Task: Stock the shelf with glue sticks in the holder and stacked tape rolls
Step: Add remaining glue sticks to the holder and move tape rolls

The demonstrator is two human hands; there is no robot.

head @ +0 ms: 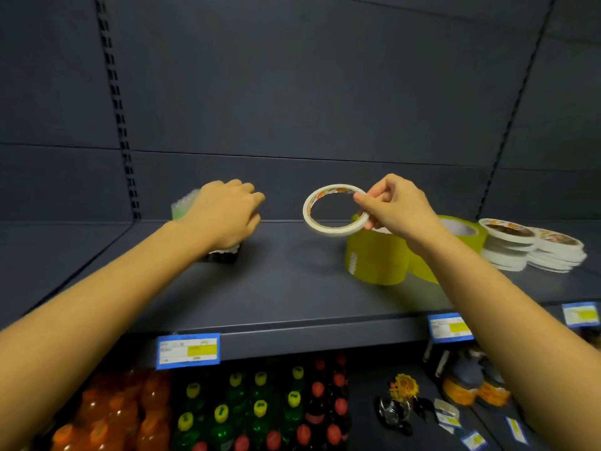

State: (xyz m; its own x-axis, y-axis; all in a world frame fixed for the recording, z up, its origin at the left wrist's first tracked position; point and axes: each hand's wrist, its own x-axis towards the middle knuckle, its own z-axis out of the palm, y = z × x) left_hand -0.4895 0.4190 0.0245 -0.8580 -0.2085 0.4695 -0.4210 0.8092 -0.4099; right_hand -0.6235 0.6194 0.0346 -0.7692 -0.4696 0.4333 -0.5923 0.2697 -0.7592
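The right hand (396, 206) is reaching in from the lower right with the forearm stretched out. It is hovering just above the near yellow tape roll (377, 258). Its thumb and fingertips are pinching the right rim of a thin white tape roll (306, 209), while the other fingers are curling loosely behind. The ring is hanging in the air, tilted, up and to the left of the yellow roll and touching nothing else that I can see.

The left hand (227, 216) is lying knuckles up, well to the left of the yellow roll, with its fingers curling down over the glue stick holder (224, 255). I cannot tell whether it is gripping the holder, a glue stick or nothing, because the palm is covering them.

Between the holder and the yellow roll the dark shelf (292, 288) is showing a bare stretch, running from the back panel to the front lip. A second yellow roll (461, 229) is sitting just behind and to the right of the first. Farther right, two stacks of white tape rolls (507, 245) are standing close together, the far one leaning.

Only the holder's black base and some pale green glue sticks (179, 208) behind the wrist are showing. The right wrist is hiding part of the yellow roll's top. The print on the price labels (188, 351) is blurring out, and the bottles (227, 411) below are dim and cut off by the frame.
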